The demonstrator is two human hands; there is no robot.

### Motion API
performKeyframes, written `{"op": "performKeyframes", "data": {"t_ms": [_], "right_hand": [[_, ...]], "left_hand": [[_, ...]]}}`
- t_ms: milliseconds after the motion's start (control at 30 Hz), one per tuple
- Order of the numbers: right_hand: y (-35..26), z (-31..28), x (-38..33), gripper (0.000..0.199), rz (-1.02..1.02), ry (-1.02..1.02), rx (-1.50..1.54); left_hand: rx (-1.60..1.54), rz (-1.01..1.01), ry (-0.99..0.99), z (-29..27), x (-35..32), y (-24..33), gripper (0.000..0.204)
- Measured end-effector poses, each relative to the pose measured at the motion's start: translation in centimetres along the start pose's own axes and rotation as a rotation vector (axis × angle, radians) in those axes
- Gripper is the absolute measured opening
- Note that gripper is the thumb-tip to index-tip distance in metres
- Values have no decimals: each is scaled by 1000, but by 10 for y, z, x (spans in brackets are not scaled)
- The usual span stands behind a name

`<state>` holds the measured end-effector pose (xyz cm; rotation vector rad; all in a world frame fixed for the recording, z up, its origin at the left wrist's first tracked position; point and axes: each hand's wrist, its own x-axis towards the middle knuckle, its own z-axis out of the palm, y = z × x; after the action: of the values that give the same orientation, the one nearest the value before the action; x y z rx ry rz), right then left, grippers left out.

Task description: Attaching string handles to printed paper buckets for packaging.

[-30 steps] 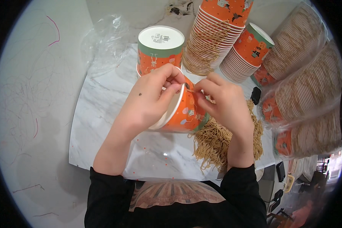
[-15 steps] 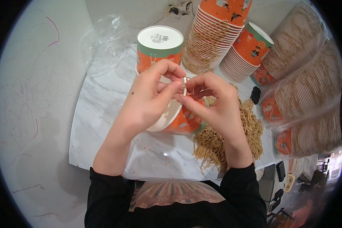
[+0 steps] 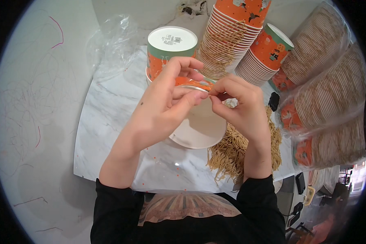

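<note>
- An orange paper cup (image 3: 197,124) is held tipped above the marble board (image 3: 105,122), its pale inside and round mouth turned toward the camera
- The left hand (image 3: 162,107) is closed around the cup's near rim and side, thumb pressed along the rim edge, fingers curled over the top
- The right hand (image 3: 240,105) is drawn in narrow, thumb and forefinger pinched at the cup's rim just beside the left thumb; whether a cord is gripped between them cannot be told
- A bundle of tan cords (image 3: 238,152) is seen lying on the board under the right wrist, touching the cup's lower edge
- An upturned cup (image 3: 171,51) with a white base is stood behind the left hand, on top of other cups
- A tall stack of orange cups (image 3: 232,38) is placed behind the hands, with tan cords draped over its side
- A shorter leaning stack (image 3: 264,53) is set just to its right
- Several wrapped sleeves of cups (image 3: 329,89) are piled at the right edge
- A crumpled clear plastic bag (image 3: 114,40) is lying at the board's far left corner
</note>
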<state>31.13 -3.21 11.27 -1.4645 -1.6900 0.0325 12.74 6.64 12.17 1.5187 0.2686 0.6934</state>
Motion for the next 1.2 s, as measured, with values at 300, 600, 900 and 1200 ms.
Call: {"op": "performKeyframes", "data": {"t_ms": [300, 600, 900, 1200], "right_hand": [[-3, -2, 3, 14, -138, -14, -75], [-1, -7, 3, 12, -47, -201, 9], [19, 2, 8, 12, -9, -293, 1], [38, 8, 14, 6, 271, -419, 386]], "left_hand": [[524, 188, -74, -11, 18, -30, 18], [473, -131, -55, -9, 14, -21, 17], [717, -107, -9, -14, 21, -38, 13], [726, -93, 7, -15, 23, -42, 15]]}}
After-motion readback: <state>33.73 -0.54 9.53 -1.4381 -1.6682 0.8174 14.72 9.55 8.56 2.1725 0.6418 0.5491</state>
